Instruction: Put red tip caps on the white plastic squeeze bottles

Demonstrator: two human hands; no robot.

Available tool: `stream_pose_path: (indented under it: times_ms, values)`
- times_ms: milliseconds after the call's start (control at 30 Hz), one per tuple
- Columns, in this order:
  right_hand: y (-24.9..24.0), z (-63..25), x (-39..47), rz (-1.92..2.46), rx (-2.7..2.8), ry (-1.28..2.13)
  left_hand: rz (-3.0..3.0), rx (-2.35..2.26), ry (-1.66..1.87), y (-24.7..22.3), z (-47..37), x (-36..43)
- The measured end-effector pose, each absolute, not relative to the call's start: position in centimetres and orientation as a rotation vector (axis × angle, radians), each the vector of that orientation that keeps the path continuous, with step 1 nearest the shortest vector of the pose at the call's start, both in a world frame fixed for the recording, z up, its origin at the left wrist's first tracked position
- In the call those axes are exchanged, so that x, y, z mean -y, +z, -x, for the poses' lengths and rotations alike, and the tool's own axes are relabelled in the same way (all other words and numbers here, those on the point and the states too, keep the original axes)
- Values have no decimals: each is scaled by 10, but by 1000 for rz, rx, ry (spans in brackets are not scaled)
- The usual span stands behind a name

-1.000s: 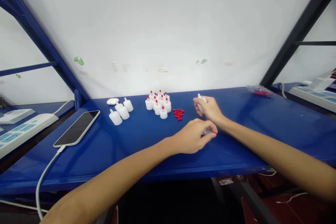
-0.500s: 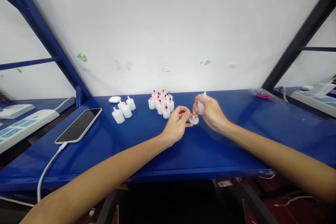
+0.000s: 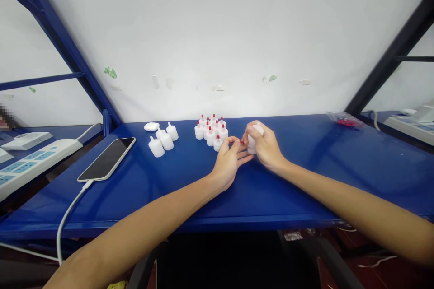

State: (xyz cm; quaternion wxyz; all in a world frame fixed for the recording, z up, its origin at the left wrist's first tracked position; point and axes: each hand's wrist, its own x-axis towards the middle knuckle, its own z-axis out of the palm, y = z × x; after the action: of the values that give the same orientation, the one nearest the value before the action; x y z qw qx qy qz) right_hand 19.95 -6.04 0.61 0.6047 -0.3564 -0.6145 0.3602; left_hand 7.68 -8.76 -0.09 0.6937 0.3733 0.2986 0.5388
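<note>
A white nozzle-topped squeeze bottle is upright in my right hand, its fingers wrapped around the body. My left hand reaches in from the other side, thumb and forefinger pinching something small and red that looks like a cap. Its lower fingers extend to the bottle's base. Just left and behind stands a cluster of several white bottles with red caps; the nearest is close to my left hand. Farther left, several uncapped white bottles stand together.
A phone on a white cable lies at the left of the blue table. Behind the uncapped bottles is a white oval object. A plastic bag with red pieces lies at the back right. Power strips flank the table.
My right hand has moved left and down with its bottle, bringing it against my left fingers. The small white round piece seen by my left fingertips is no longer visible. The view shifted slightly.
</note>
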Motion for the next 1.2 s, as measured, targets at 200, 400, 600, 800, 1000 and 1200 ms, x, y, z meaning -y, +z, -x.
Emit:
stream_pose_path:
  times_ms: [200,400,600,800,1000,1200]
  values:
    - [5,-198,57,773,1235,901,-797,-631,1270,4,-75,89]
    - [20,-191,68,734,1082,1126,-743,-549,1253,5,-79,90]
    - [24,-188,75,744,1173,1076,-700,-527,1237,4,-79,87]
    - [17,-189,77,656,1299,1017,-680,-476,1263,5,-77,87]
    - [13,-193,76,667,1367,881,-823,-518,1212,5,-73,86]
    - [15,-209,63,785,1287,763,-1488,-759,1347,2,-71,87]
